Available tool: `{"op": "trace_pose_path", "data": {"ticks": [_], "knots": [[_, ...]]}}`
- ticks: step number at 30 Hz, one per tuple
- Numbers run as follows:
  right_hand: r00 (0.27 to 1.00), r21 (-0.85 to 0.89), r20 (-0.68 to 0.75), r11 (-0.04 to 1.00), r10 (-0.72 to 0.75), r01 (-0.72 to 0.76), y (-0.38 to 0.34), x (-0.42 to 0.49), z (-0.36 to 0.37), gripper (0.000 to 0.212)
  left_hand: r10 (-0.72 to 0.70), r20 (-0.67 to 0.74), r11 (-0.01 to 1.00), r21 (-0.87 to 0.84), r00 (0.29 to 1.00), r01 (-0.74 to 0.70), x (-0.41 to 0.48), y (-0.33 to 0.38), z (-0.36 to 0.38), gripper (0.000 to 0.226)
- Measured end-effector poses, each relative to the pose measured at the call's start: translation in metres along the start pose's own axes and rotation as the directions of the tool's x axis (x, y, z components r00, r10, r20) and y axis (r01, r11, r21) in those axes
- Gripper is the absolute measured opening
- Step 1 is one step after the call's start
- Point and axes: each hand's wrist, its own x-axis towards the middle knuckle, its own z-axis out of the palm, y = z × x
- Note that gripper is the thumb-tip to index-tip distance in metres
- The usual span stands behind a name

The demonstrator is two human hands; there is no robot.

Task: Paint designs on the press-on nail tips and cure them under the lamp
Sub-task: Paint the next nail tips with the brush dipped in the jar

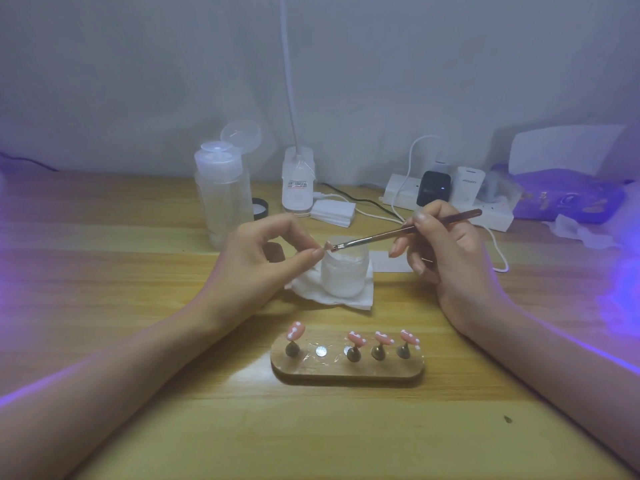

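My left hand [263, 254] pinches a small pink nail tip [328, 244] between thumb and forefinger, above a frosted jar [343, 271]. My right hand [446, 247] grips a thin reddish brush [408, 231]; its bristle end touches the held tip. In front of me lies a wooden stand [346, 370] with several pink, white-dotted nail tips [356, 338] on small metal pegs. One round magnet spot [321, 351] on the stand is bare.
The jar sits on a white tissue [349, 301]. Behind stand a clear pump bottle [223, 195], a small black-rimmed lid [259, 207], a white lamp base [298, 183] with its neck rising, a power strip [450, 199] with chargers and cables, and purple packaging [568, 195] at the right.
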Motion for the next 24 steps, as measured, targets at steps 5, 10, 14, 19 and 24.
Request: {"op": "trace_pose_path", "data": {"ticks": [5,10,14,19,24], "knots": [[0.998,0.048,0.036,0.997,-0.057,0.055,-0.003,-0.001,-0.001,0.02,-0.017,0.007,1.0,-0.011,1.0,0.017,0.0,0.001,0.0,0.016],[0.999,-0.007,0.033,1.0,-0.021,0.021,0.001,0.0,0.0,0.023,-0.016,0.0,1.0,-0.01,1.0,0.016,0.0,0.001,0.0,0.017],[1.0,0.007,0.012,1.0,-0.024,0.024,0.002,0.001,-0.002,0.022,-0.004,0.007,1.0,0.0,1.0,0.004,-0.001,0.002,0.0,0.017],[0.994,0.07,-0.104,0.996,-0.044,0.052,-0.006,0.004,-0.012,0.019,0.03,0.018,0.999,0.015,0.999,-0.031,-0.001,0.002,-0.001,0.017],[0.989,0.045,-0.109,0.993,-0.101,0.107,-0.014,0.006,-0.022,0.023,0.052,0.026,0.999,0.014,0.998,-0.053,-0.001,0.001,-0.001,0.014]]}}
